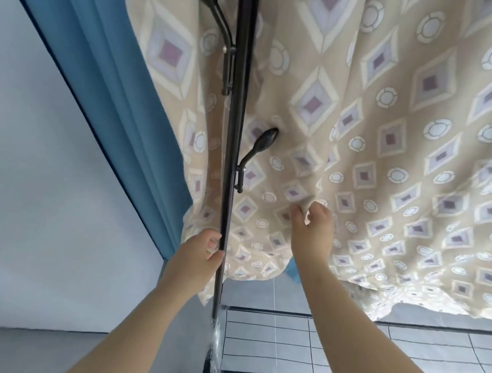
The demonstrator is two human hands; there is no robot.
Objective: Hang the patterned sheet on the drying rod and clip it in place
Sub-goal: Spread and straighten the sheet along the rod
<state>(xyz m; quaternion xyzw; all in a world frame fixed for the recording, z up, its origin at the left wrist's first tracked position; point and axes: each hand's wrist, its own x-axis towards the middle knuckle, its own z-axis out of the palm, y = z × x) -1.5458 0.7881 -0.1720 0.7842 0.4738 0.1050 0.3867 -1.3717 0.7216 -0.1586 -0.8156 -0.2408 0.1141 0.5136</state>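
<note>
A: Sheet position?
B: Patterned sheet (393, 140) hangs spread behind and to the right of the black rod (238, 95). Its lower hem ends above the grey tiles (343, 346). A narrower part shows left of the rod, against the blue curtain (113, 83).
A: Left hand?
B: Left hand (199, 254) is low on the rod, thumb and fingers (214, 242) curled round it. Cannot tell whether it also catches cloth.
A: Right hand?
B: Right hand (314, 232) is raised against the sheet, right of the rod, thumb and fingers pinching a small fold of fabric.
A: Fittings on the rod?
B: Lower hook (260, 148) points right, above the right hand. Upper hook (216, 12) sits on the left side. White wall (15, 164) at far left.
</note>
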